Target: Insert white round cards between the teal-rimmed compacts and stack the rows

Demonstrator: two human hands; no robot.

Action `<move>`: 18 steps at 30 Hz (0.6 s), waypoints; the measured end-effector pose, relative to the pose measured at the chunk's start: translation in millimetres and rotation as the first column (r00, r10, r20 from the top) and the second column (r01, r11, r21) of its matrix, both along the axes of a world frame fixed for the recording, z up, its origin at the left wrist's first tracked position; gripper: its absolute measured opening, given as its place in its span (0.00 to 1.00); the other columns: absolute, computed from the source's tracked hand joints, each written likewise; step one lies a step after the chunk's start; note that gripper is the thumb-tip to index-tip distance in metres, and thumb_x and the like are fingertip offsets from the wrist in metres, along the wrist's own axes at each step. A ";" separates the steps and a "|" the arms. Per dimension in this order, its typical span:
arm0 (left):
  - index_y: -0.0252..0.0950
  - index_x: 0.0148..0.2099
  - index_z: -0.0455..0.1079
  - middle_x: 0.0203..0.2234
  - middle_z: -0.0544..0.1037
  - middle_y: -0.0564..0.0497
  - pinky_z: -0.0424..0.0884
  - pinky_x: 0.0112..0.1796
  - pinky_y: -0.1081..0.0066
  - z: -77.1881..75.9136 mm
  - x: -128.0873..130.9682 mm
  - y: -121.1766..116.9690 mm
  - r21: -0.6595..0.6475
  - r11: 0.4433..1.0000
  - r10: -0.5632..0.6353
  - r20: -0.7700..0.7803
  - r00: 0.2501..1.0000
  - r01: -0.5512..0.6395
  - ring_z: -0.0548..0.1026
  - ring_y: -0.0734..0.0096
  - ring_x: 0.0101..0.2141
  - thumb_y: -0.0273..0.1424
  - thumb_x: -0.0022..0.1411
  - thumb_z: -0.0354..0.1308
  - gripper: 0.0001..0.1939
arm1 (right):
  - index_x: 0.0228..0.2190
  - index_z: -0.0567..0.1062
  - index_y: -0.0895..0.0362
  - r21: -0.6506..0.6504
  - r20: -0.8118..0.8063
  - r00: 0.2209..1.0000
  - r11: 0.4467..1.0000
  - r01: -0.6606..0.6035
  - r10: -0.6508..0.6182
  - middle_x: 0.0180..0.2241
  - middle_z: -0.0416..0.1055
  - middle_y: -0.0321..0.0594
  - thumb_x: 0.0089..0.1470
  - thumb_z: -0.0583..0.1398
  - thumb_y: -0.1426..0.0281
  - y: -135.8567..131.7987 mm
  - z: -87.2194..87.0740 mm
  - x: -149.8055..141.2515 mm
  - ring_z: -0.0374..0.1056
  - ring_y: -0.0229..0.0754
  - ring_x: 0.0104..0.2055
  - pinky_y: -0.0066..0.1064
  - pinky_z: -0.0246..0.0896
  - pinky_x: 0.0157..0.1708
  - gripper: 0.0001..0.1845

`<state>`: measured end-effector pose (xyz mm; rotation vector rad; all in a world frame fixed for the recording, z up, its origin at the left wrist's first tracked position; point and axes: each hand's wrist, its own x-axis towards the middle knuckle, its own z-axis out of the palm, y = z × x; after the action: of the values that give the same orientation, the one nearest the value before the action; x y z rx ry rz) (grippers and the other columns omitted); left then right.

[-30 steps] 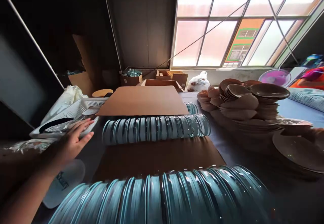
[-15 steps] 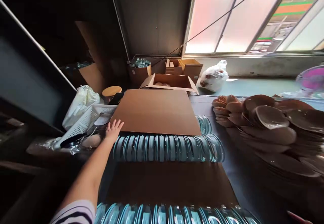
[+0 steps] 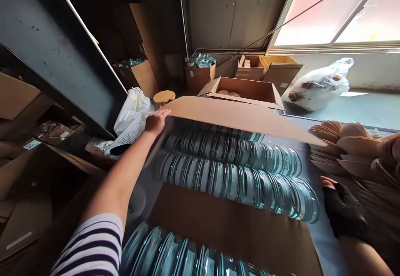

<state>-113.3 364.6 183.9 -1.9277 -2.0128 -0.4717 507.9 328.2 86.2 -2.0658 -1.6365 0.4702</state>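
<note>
A large cardboard sheet (image 3: 231,113) is raised and tilted over rows of round clear glass pieces, its right end sweeping toward the right side. My left hand (image 3: 157,121), bare, is closed on the sheet's left edge. Below the sheet, glass discs (image 3: 237,180) stand on edge in tight rows; they look like pot lids or plates. My right hand (image 3: 345,209), in a black fingerless glove, is apart from the sheet, right of the glass rows. Its visible fingers reach forward with nothing seen in them.
Another glass row (image 3: 175,251) stands in front, past a flat brown cardboard (image 3: 231,213). Stacked brown bowl-like pieces (image 3: 356,142) crowd the right. Behind are an open carton (image 3: 250,88), a plastic bag (image 3: 321,84) and a round stool (image 3: 164,96). A white basket (image 3: 133,131) sits left.
The cardboard sheet has gone from lying flat on the glass to being lifted, uncovering more rows. My left hand has closed on its edge. My gloved right hand has come into view.
</note>
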 end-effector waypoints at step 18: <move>0.35 0.54 0.75 0.51 0.78 0.44 0.69 0.54 0.65 -37.5 59.5 22.0 0.143 0.977 -0.173 0.100 0.980 0.158 0.76 0.64 0.52 0.23 0.65 0.46 0.21 | 0.63 0.57 0.62 -0.105 -0.017 0.981 0.976 0.190 -0.193 0.66 0.53 0.55 0.58 0.50 0.52 78.4 -33.4 18.1 0.51 0.52 0.67 0.36 0.47 0.65 0.39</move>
<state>-53.8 386.6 146.4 -2.0347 -1.8399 -0.7536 526.0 406.6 52.7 -2.2554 -1.4058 0.5229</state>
